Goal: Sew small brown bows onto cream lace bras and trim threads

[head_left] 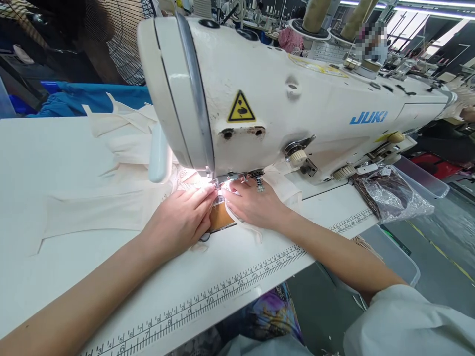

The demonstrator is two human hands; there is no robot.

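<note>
A white table [22, 173] runs beneath and in front of the large white sewing machine [267, 94]. Behind the sewing machine, to its left, is a wire fan [124, 42]. Pale cloth [96, 212] spreads over the table left of the sewing machine, continues under its lit needle end, and comes out on the right. A printed ruler [237, 282] crosses the table in front of the sewing machine; a clear plastic bag [397, 195] lies by the machine's right end. Left hand [181, 212] and right hand [256, 205] rest on the cloth on either side of the sewing machine's small metal foot [218, 185], fingers bent and close together, fingertips near it; whether they pinch the cloth, I cannot tell.
</note>
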